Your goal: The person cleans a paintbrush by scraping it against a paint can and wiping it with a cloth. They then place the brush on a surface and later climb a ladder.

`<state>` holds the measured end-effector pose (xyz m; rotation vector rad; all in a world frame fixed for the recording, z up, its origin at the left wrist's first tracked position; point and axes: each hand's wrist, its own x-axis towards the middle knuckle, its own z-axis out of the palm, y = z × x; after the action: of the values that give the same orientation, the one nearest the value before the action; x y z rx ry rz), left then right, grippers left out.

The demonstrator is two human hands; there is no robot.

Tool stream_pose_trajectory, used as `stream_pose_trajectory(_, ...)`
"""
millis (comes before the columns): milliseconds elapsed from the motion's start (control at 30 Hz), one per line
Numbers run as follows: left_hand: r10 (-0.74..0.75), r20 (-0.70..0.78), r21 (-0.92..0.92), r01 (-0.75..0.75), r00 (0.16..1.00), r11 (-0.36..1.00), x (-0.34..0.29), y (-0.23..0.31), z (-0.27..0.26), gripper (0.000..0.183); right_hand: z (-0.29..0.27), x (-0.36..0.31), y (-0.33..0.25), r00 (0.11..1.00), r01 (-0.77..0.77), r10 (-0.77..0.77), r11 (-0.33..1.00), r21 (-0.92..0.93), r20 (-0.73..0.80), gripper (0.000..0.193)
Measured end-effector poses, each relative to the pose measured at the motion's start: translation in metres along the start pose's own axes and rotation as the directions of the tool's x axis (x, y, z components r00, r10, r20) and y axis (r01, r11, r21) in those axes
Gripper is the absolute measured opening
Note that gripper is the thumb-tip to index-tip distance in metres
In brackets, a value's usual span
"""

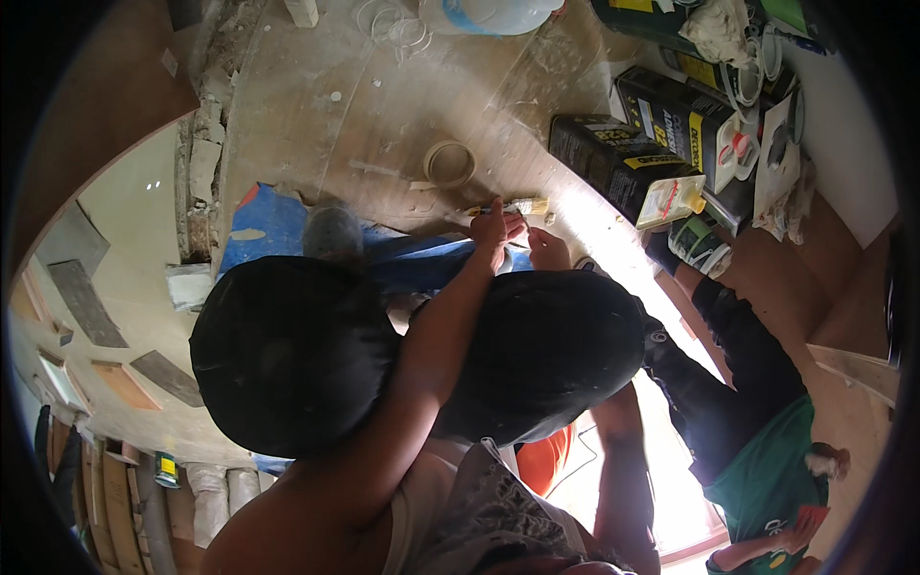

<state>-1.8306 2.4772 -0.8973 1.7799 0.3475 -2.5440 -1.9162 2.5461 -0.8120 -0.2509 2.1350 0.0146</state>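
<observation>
My left forearm reaches across between my dark-covered knees, and my left hand (494,232) has its fingers closed at the handle of a paintbrush (539,206) with pale yellow bristles. Those bristles point to the right, just above the floor or on it; which of the two I cannot tell. Close by on the right, my right hand (549,251) comes round the right knee with its fingers curled in. Whether it holds something small is not visible. Beyond both hands lies a roll of masking tape (449,164). Blue sheeting (412,261) lies under and in front of my knees.
Dark metal cans (613,158) stand at the right, with rags and tubs around them. A person in a green shirt (767,470) is close on my right, holding a red piece. Broken wall edging (203,163) runs along the left, near loose tiles (86,302). A plastic container (489,14) lies at the far edge.
</observation>
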Motion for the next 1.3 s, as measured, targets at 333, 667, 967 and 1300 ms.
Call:
stream_pose_trajectory(333,0.021,-0.011,-0.060,-0.022,1.000,0.998,0.006,0.006,-0.008,0.059,-0.004,-0.029,-0.053,0.983,0.149,-0.182,0.713,-0.685,0.024,0.031)
stream_pose_trajectory(667,0.039,0.001,-0.027,-0.039,0.999,0.999,0.014,0.005,-0.016,0.059,-0.024,-0.007,-0.061,0.933,-0.312,0.218,0.885,0.345,0.286,0.028)
stream_pose_trajectory(967,0.002,0.005,-0.067,-0.002,1.000,0.998,0.003,-0.002,-0.003,0.059,-0.006,-0.024,-0.046,0.996,-0.086,0.085,0.993,0.084,0.016,0.029)
stream_pose_trajectory(1300,0.027,-0.020,-0.060,-0.028,0.999,0.998,0.003,-0.006,-0.005,0.053,-0.003,-0.016,-0.032,0.994,0.090,-0.103,0.948,-0.304,-0.026,0.034)
